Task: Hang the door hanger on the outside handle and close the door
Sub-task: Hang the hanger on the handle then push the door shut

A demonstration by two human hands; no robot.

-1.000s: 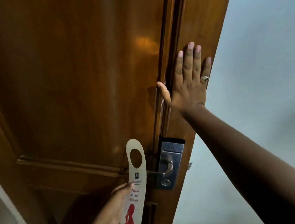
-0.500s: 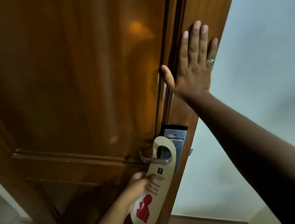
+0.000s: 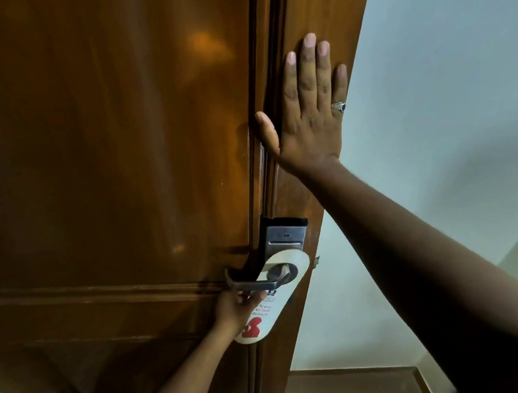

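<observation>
Two hands at the door, hanger threaded

Wooden door [image 3: 106,147] first: right hand [image 3: 309,110] lies flat, fingers spread. Left hand [image 3: 236,308] pinches the door hanger [image 3: 273,308], its hole over the lever handle [image 3: 253,284]. Light, stiff card, likely bendable; hold below the hole.

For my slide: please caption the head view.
Left hand slips door hanger onto lever handle; right hand braces door.

Wooden door [image 3: 106,147], lock plate [image 3: 284,234] at its edge, handle [image 3: 253,285] below the plate — hanger [image 3: 279,301] looped over the handle
</observation>
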